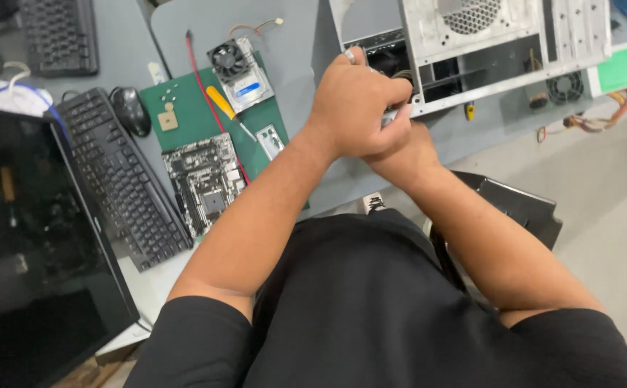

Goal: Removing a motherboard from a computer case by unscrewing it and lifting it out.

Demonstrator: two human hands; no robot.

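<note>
Both hands meet at the lower edge of the open metal computer case (500,50), which lies on its side at the top right of the grey desk (292,43). A small silvery part (389,115) sits just at that edge, inside the grasp and mostly hidden.

The left hand (357,104) lies on top, fingers curled tight into a fist around the silvery part — only its ends show, at the knuckles and near the thumb. The right hand (403,154) is tucked beneath the left, touching it; how its fingers stand cannot be told, as the left hand covers them.

From the left of the desk: a dark monitor (33,244), a black keyboard (123,179), a black mouse (130,109). Next comes a green mat (184,108) bearing a motherboard (204,179), a yellow-handled screwdriver (221,104), a cooler fan (229,59) beside a flat drive (250,85), and a red cable (209,100) running down across it. A second keyboard (58,36) lies at the top left. Right of the case — loose coloured wires (594,118) and pale floor (608,187); a black chair (515,208) shows beneath the arms.
</note>
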